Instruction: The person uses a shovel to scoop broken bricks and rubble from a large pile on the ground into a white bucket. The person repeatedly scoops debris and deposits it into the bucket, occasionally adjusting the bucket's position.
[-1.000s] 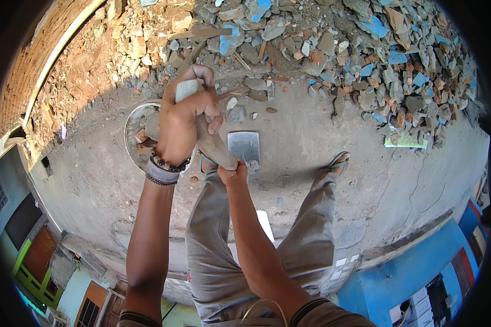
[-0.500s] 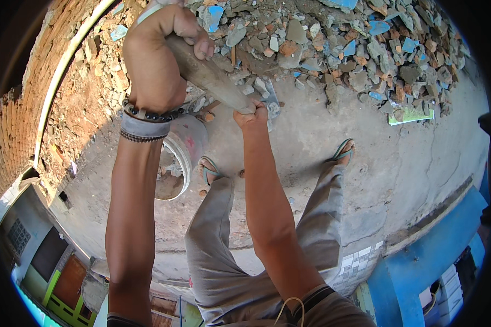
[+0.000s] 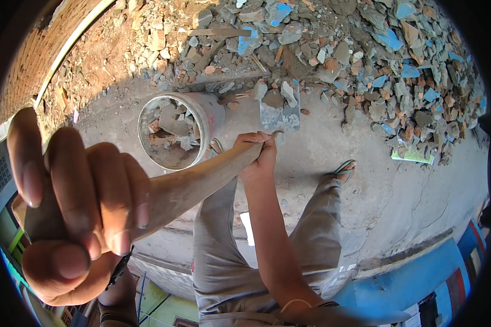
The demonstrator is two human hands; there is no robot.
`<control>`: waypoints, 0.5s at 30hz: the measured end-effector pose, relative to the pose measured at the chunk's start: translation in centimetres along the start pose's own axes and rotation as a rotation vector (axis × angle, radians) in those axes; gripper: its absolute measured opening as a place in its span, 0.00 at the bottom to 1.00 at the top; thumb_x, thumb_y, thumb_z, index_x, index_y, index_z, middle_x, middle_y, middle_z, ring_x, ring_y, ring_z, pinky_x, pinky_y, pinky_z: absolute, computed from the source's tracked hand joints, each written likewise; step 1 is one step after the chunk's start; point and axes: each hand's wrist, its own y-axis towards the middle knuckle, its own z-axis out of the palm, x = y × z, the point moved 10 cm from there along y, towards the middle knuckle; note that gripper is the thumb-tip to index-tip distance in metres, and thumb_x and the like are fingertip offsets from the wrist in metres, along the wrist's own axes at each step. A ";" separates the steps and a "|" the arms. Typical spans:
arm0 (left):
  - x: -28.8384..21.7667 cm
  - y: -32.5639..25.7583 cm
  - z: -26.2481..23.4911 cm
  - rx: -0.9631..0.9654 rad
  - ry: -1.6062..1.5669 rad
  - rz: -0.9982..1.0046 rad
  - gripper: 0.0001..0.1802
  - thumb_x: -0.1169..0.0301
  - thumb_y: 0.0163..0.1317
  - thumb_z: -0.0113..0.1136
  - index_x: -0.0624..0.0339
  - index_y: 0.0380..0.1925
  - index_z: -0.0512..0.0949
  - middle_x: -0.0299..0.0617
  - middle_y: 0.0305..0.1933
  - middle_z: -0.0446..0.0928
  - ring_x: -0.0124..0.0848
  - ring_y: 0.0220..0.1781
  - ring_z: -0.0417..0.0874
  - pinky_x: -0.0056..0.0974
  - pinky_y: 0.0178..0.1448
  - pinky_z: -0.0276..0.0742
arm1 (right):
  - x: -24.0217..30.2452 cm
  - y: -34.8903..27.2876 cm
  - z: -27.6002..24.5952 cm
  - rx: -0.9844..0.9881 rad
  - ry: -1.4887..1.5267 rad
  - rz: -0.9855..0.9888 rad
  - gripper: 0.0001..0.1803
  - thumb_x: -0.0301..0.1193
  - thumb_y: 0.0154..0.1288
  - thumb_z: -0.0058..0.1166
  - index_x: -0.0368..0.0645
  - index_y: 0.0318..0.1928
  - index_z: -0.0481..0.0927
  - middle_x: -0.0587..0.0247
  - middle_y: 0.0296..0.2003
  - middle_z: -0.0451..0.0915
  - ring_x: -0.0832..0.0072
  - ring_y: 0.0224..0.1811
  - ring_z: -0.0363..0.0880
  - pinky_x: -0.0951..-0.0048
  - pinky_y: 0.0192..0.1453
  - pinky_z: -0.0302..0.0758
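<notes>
A shovel with a thick wooden handle (image 3: 196, 182) slants across the view, its end at the lower left. My left hand (image 3: 84, 212), large and close to the camera, has its fingers curled round that upper end. Lower down the handle, my right hand (image 3: 256, 155) is wrapped round it near the blade. Several chunks of rubble rest on the flat grey blade (image 3: 281, 117), at the edge of the debris heap. Left of the blade a dirty pale bucket (image 3: 214, 111) leans over with its mouth toward me, holding broken pieces.
A wide heap of broken concrete, brick and blue-painted pieces (image 3: 365, 71) spreads along the far side. A brick wall (image 3: 35, 65) and a pale pipe (image 3: 65, 52) border the left. My sandalled feet (image 3: 343, 170) stand on the concrete floor (image 3: 311, 147). A blue structure (image 3: 409, 278) is at lower right.
My left hand has swung down and nearer with the handle's end, and the handle now slants the other way. My right hand moved slightly right and nearer. The bucket and loaded blade show more fully.
</notes>
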 end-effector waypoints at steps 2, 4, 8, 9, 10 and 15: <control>-6.3 -4.7 -4.6 -0.145 0.046 0.049 0.24 0.77 0.46 0.63 0.56 0.38 0.59 0.33 0.16 0.67 0.26 0.13 0.72 0.32 0.19 0.72 | -5.9 -2.9 -1.6 -0.036 -0.053 -0.004 0.09 0.25 0.54 0.50 0.43 0.19 0.70 0.68 0.20 0.72 0.77 0.26 0.72 0.77 0.37 0.75; -13.4 -11.5 -8.9 -0.289 0.025 0.148 0.24 0.79 0.45 0.61 0.58 0.39 0.59 0.34 0.11 0.67 0.25 0.07 0.70 0.29 0.09 0.70 | -11.8 -6.4 -3.6 -0.108 -0.068 0.025 0.08 0.26 0.55 0.50 0.44 0.21 0.70 0.70 0.21 0.71 0.78 0.27 0.71 0.76 0.39 0.73; -26.5 -27.4 -16.9 -0.450 -0.226 0.415 0.14 0.76 0.46 0.57 0.64 0.32 0.65 0.33 0.11 0.68 0.22 0.04 0.67 0.21 0.09 0.67 | -23.9 -12.8 -8.5 -0.273 -0.219 0.185 0.07 0.28 0.57 0.52 0.47 0.25 0.68 0.72 0.23 0.67 0.78 0.29 0.69 0.70 0.45 0.70; -29.3 -31.9 -19.0 -0.548 -0.206 0.589 0.14 0.76 0.45 0.56 0.65 0.32 0.65 0.33 0.12 0.67 0.21 0.04 0.66 0.21 0.09 0.67 | -26.5 -14.0 -9.7 -0.299 -0.269 0.245 0.07 0.29 0.59 0.52 0.48 0.27 0.68 0.71 0.24 0.67 0.77 0.30 0.68 0.67 0.48 0.70; -32.3 -37.3 -21.0 -0.801 -0.024 0.812 0.14 0.76 0.44 0.55 0.66 0.32 0.65 0.33 0.12 0.66 0.21 0.05 0.66 0.20 0.09 0.66 | -28.3 -14.8 -10.7 -0.346 -0.318 0.292 0.07 0.29 0.59 0.53 0.47 0.27 0.68 0.71 0.24 0.67 0.76 0.30 0.68 0.66 0.49 0.70; -27.4 -37.3 -23.3 -0.497 -0.345 0.723 0.23 0.84 0.40 0.50 0.75 0.42 0.65 0.33 0.15 0.63 0.21 0.06 0.62 0.23 0.10 0.65 | -27.6 -14.2 -11.7 -0.392 -0.452 0.266 0.07 0.29 0.59 0.53 0.47 0.28 0.67 0.68 0.25 0.67 0.73 0.32 0.68 0.63 0.52 0.69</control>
